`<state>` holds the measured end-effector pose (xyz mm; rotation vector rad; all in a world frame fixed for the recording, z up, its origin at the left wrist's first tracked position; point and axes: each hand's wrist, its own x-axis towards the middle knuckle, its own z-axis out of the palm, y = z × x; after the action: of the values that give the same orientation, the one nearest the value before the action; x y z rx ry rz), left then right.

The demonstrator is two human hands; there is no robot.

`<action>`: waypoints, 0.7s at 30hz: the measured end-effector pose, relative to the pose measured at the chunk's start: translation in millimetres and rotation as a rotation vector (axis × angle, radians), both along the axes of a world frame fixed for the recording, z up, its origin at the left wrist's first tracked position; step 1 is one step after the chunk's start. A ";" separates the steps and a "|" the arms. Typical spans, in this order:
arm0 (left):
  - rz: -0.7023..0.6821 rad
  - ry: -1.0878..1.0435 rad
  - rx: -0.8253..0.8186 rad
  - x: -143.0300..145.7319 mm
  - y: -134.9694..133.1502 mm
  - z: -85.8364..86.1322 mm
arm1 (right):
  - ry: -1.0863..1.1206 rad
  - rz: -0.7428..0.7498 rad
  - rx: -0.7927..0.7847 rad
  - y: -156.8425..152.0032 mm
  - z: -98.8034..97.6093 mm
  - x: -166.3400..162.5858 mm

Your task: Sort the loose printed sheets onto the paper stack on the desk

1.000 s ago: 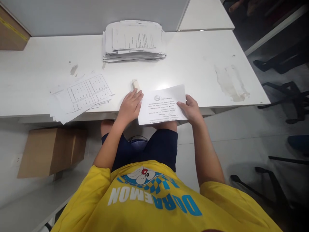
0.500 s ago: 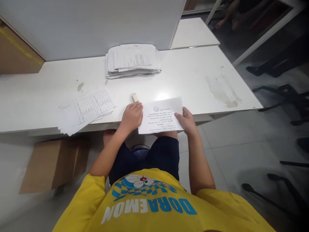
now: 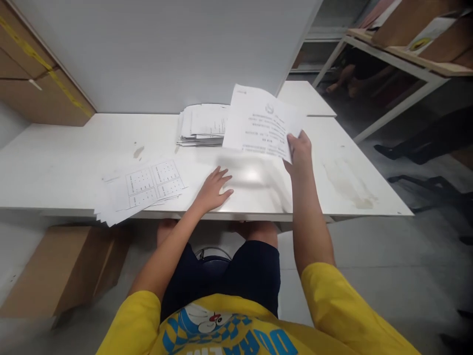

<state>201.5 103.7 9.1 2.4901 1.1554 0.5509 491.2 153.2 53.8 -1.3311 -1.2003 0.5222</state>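
Observation:
My right hand (image 3: 301, 148) grips a printed sheet of paper (image 3: 258, 121) by its right edge, thumb on top. The sheet is raised above the white desk (image 3: 251, 190) and covers part of a thick stack of papers (image 3: 203, 121) behind it. Over the desk near its front edge, my left hand (image 3: 213, 191) has its fingers spread, with nothing seen in them. Left of that hand, a loose fan of printed sheets (image 3: 142, 190) overhangs the desk's front edge. The small pale block seen earlier does not show now.
A grey panel (image 3: 166, 54) rises behind the desk. Taped cardboard boxes (image 3: 40, 84) stand at the back left, and another cardboard box (image 3: 55, 271) is under the desk. At the right are a shelf table (image 3: 399, 66) and a person's feet (image 3: 388, 150).
My right hand has lifted the sheet up and away toward the stack. My left hand has let go of the sheet and spread its fingers. The view has tilted up.

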 end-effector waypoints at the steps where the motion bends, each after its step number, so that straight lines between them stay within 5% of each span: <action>1: 0.011 0.004 0.005 1.1 -1.9 1.2 | 0.020 0.032 -0.026 27.9 -1.4 -7.2; 5: 0.055 -0.011 -0.019 4.3 -10.0 4.0 | 0.047 0.080 -0.120 112.7 -13.1 -34.4; 10: 0.012 -0.042 -0.047 7.2 -15.3 0.6 | -0.388 -0.086 -0.358 155.4 -21.8 -53.9; 17: -0.006 -0.001 0.017 14.0 -20.2 -6.1 | -0.552 -0.377 -0.385 129.4 -17.6 -76.2; 19: -0.001 0.019 0.037 17.2 -20.3 -9.1 | -0.638 -0.243 -0.273 111.8 -11.2 -94.9; 21: 0.010 0.042 0.047 19.5 -19.4 -12.4 | -0.757 0.048 -0.155 88.5 -3.5 -128.1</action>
<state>220.9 84.3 -3.3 2.5484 1.1846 0.5367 363.2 241.8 50.4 -1.7058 -1.8329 0.1312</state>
